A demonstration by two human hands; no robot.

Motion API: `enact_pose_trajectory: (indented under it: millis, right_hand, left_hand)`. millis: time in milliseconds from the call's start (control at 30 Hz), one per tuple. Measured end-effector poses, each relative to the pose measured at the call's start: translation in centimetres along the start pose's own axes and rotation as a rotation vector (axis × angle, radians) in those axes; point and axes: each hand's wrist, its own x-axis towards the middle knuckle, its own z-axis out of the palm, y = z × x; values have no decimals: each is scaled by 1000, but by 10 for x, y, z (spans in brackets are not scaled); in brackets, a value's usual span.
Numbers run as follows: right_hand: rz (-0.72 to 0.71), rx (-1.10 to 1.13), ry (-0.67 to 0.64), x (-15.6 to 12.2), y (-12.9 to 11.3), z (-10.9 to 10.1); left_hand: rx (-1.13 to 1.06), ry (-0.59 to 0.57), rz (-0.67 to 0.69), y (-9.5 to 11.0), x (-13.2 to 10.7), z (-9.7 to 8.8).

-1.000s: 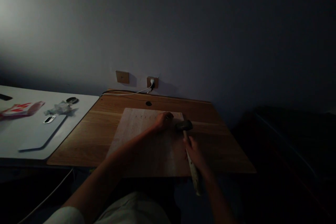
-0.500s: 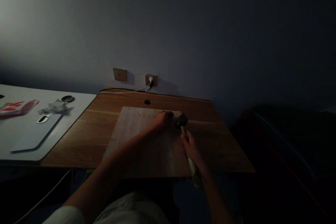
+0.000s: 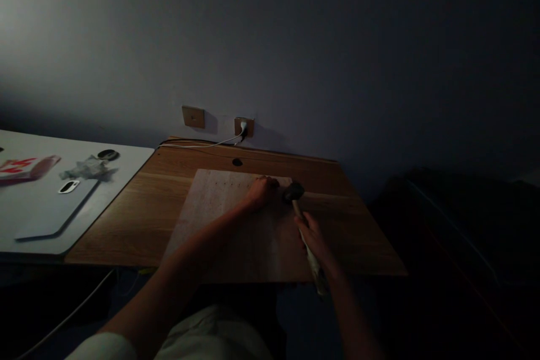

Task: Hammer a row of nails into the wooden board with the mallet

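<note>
Hammer [image 3: 312, 259] gripped in the right hand [image 3: 314, 234] near the board's [image 3: 211, 199] far right corner

The left forearm reaches across the board from the near left, and the left hand [image 3: 262, 191] lies near the far edge with knuckles up and fingers curled; in this dim light I cannot tell whether they pinch anything. The right hand is wrapped around the handle, below the head, which is just to the right of the left fingers. The handle slants back toward the person.

One hammer, one board, and at least four small dark marks in a row along the board's far edge. Two wall plates [image 3: 193, 117], with a white plug [image 3: 243, 125] in the right one. On the white table [image 3: 130, 158] at left: one grey panel [image 3: 50, 211], one crumpled bag [image 3: 90, 169], one dark round object [image 3: 108, 154], one red-and-white packet [image 3: 31, 169].

The board lies flat on a brown wooden table [image 3: 135, 214] against a grey wall [image 3: 169, 39]; the room darkens toward the right.
</note>
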Motion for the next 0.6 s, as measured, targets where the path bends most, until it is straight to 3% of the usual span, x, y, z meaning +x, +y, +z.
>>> enact_pose_trajectory:
  millis: [133,267,600]
  right_hand:
    - [-56,-9,12,13,-11,-4]
    - [-129,-34,-6,24,-26,-2]
    - [-210,-170,-17,25,-41,9]
  left_hand:
    - [-39,42,-63,1,-3,-1]
    - [-70,43,-36,-1,-4,0]
    - [-102,49,-24,-7,-3,4]
